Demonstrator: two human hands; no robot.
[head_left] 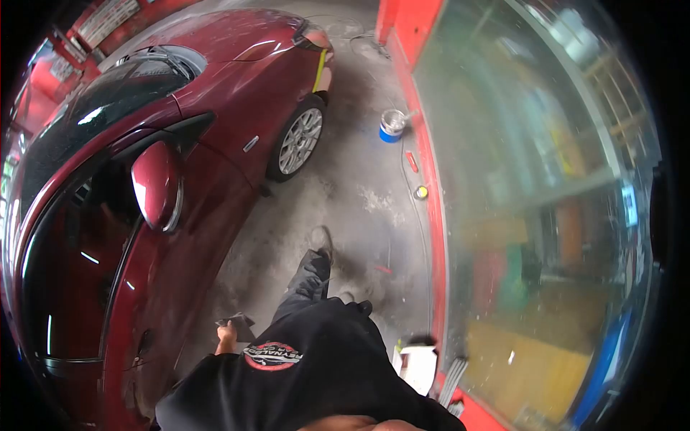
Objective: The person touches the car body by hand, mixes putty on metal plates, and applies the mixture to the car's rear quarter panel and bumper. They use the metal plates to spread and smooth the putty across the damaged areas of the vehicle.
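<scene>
Beside the dark red car, my left hand is low at my left side. Its fingers are closed on a dark grey flat piece, thin like a sheet or cloth; its kind I cannot tell. The car's door and side mirror are close to that hand's side. My right hand does not show. A white object with a dark top stands at my right, partly behind my black shirt.
Ahead on the concrete floor stands a blue-and-white bucket by the red-framed glass wall. A red tool-like strip and a small round yellow-topped item lie nearby. A cable runs along the wall's base.
</scene>
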